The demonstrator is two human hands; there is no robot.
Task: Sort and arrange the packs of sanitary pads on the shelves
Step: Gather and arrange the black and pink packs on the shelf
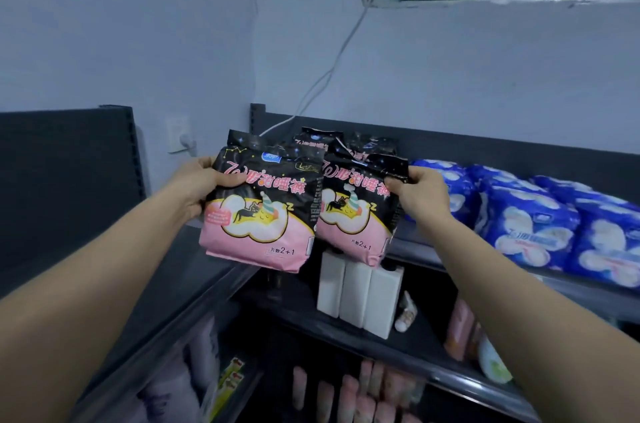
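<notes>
My left hand (202,185) grips a black-and-pink pack of sanitary pads (263,211) by its upper left corner, held in the air in front of the top shelf (412,249). My right hand (417,194) pinches the upper right corner of a second matching pack (356,214) right beside the first. Behind them, more black packs (367,143) stand at the shelf's left end. Several blue-and-white pad packs (533,225) lie in a row further right on the same shelf.
White cartons (360,294) stand on the lower shelf under the held packs, with pink bottles (459,329) to their right. More pink packs (349,395) fill the bottom shelf. A dark shelf unit (69,173) stands at left. A white cable (329,72) hangs down the wall.
</notes>
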